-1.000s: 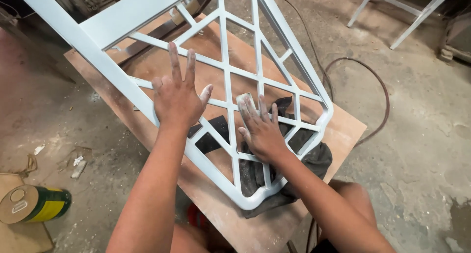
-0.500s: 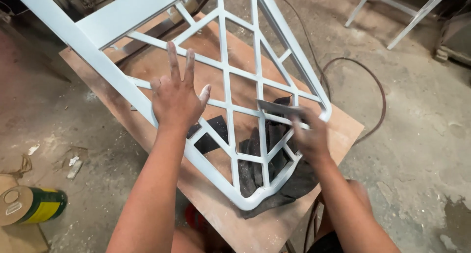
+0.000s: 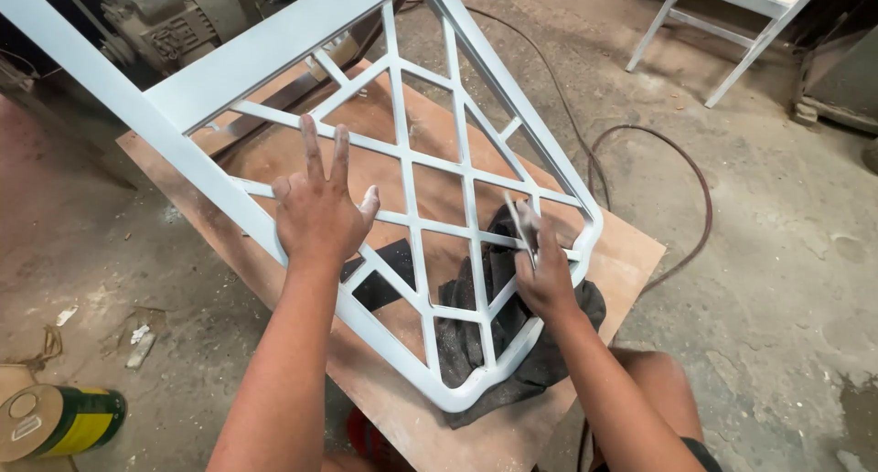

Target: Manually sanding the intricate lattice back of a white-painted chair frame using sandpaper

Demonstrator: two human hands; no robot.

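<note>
Resting flat with fingers spread, the left hand [image 3: 320, 218] presses the pale blue lattice frame [image 3: 274, 47], which lies on a wooden board [image 3: 631, 248] over a dark cloth [image 3: 572, 330]. The right hand [image 3: 546, 273] pinches a sandpaper sheet [image 3: 518, 218] against a lattice bar.

A brown wooden board [image 3: 631, 252] serves as the counter on the concrete floor [image 3: 786, 280]. A dark cloth [image 3: 549, 353] and the pale blue lattice frame [image 3: 274, 51] lie on it.
</note>
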